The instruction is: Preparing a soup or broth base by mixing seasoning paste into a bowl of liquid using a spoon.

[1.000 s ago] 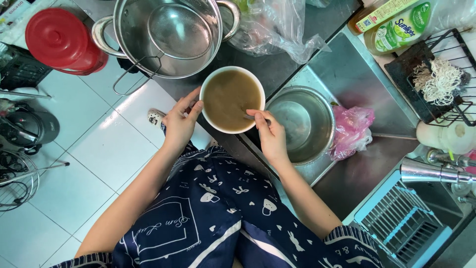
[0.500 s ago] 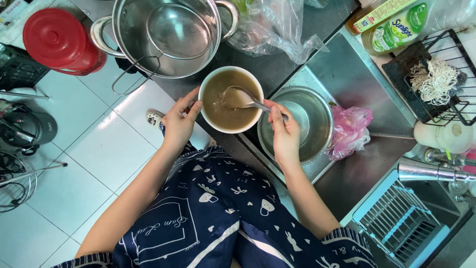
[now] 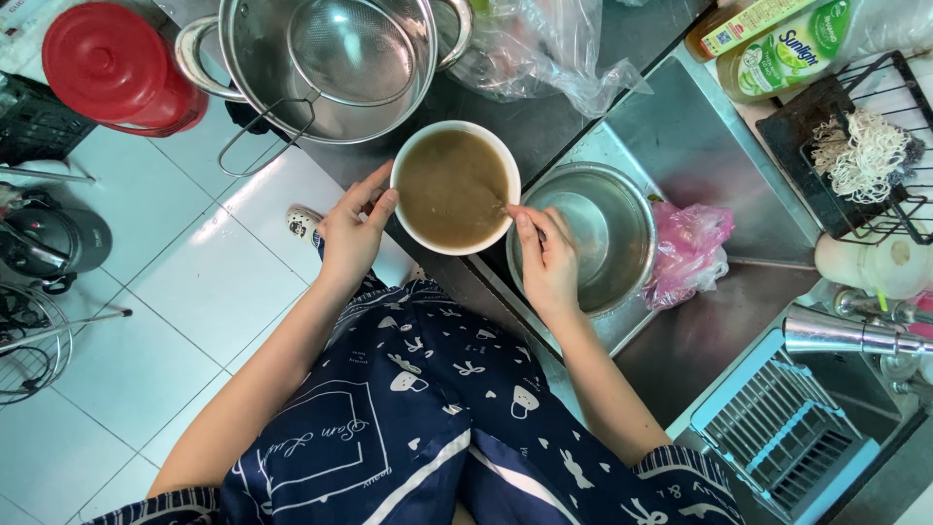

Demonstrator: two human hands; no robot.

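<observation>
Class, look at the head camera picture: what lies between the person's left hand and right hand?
In the head view, the white bowl of brown liquid lies between them: the left hand touches its left rim, the right hand its right rim.

Bowl [image 3: 455, 136]: glossy white ceramic. Pot [image 3: 330, 68], basin [image 3: 593, 233]: shiny steel. Worktop [image 3: 544, 117]: dull metal. Floor [image 3: 194, 272]: glossy tile.

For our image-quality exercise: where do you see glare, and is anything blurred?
Head view: glare on the pot, the steel bowl and the floor tiles; the white bowl and both hands, left and right, look sharp.
</observation>
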